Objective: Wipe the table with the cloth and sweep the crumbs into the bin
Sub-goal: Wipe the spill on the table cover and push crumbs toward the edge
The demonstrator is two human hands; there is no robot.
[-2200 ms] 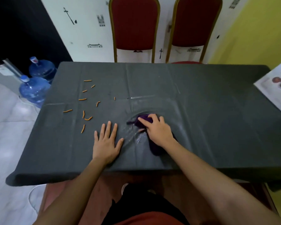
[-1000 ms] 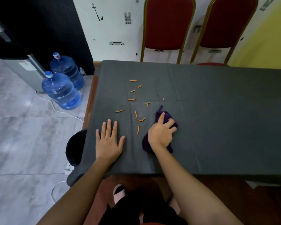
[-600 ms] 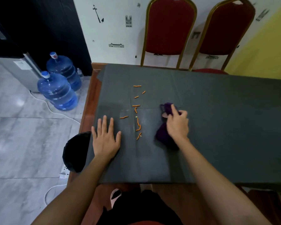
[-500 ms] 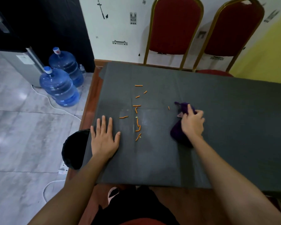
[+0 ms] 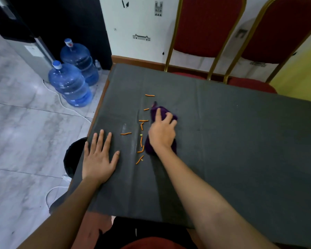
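Mid-frame, right hand [image 5: 162, 133] grips bunched purple cloth [image 5: 162, 111] beside orange stick-shaped crumbs [image 5: 141, 141], left hand [image 5: 99, 157] flat, empty, on grey-covered table [image 5: 241, 141]; hasty sweep could scatter crumbs past black bin [image 5: 73, 157] at left edge.

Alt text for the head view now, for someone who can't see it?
The right hand holds a purple cloth beside a line of orange crumbs on the grey table. The left hand lies flat near the table's left edge, with a black bin below that edge.
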